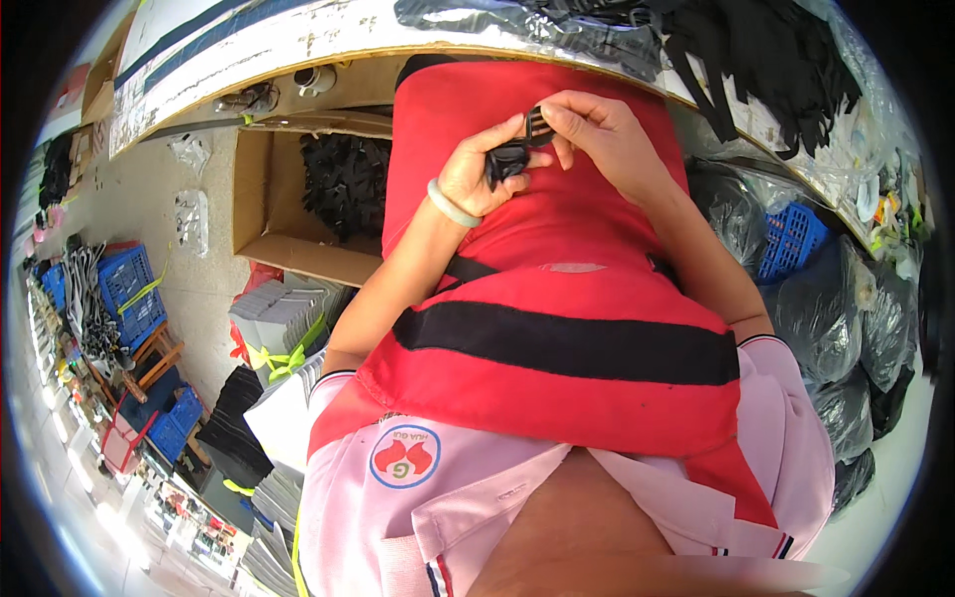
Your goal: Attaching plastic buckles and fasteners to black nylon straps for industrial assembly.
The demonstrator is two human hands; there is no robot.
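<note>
Above my red-aproned lap, my left hand (472,175) is closed around a small bunch of black webbing or plastic pieces (506,162); their exact kind is hard to make out. A pale bangle (454,205) circles the left wrist. Close beside it, my right hand (597,129) pinches a small black slotted piece (539,126) that looks like a strap buckle, between thumb and forefinger. This piece touches or nearly touches the bunch in the left hand. Both hands are over the red apron (587,234).
Left of my lap stands an open cardboard box (310,259) holding many black pieces (346,187). Ahead, a worktable (368,32) carries a heap of black straps (761,70). Dark plastic bags (818,308) and a blue basket (793,242) crowd the right. Grey stacks (284,313) sit left.
</note>
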